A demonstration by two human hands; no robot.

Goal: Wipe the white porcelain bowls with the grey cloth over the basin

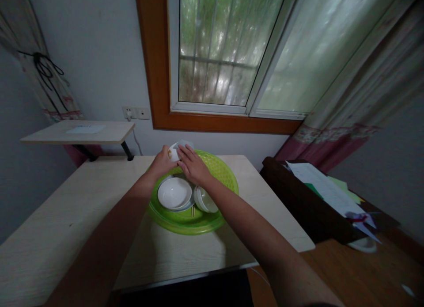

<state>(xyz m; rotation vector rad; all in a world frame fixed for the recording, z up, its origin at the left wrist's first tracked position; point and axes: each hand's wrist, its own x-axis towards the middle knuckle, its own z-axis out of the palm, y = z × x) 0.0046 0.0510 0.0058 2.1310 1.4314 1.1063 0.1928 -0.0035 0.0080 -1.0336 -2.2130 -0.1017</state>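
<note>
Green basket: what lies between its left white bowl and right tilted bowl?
In the head view, thin sticks show there, toward the near rim of the basket.

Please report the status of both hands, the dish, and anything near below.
Left hand gripping white dish. Right hand over it. Bowls below, in green basket.

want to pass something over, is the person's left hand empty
No, the left hand holds a white bowl with a yellowish mark.
</note>
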